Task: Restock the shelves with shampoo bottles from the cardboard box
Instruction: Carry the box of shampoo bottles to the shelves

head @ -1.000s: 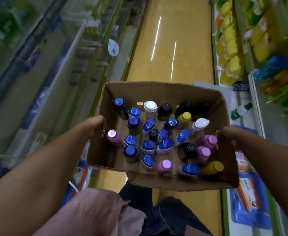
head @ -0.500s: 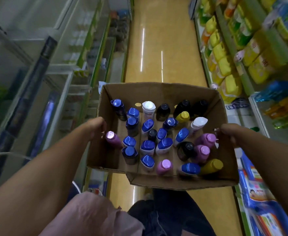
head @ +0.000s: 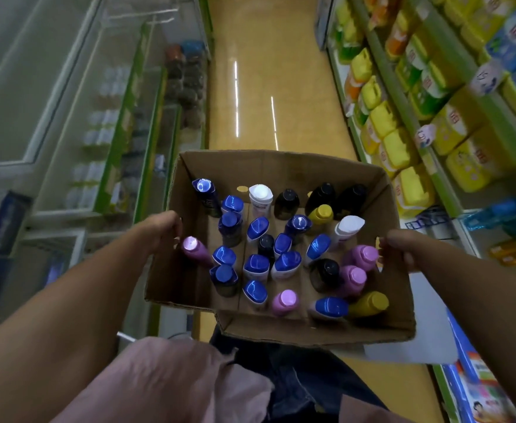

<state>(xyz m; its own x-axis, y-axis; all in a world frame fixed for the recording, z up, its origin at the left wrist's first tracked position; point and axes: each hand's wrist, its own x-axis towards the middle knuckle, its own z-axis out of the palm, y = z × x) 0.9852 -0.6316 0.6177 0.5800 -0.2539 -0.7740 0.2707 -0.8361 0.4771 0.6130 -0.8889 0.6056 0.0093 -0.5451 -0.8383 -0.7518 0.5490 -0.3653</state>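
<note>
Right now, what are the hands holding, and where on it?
Both hold the cardboard box of bottles: the left hand grips its left wall at the rim, the right hand grips its right wall at the rim. No bottle is held.

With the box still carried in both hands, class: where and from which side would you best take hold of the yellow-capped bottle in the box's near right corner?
Probably by the neck just under its cap, from above. The yellow-capped bottle leans toward the cardboard box corner, its body hemmed in by the wall and a blue-capped bottle; only the top is free. A hand must first let go: the left hand and right hand both grip the box.
</note>
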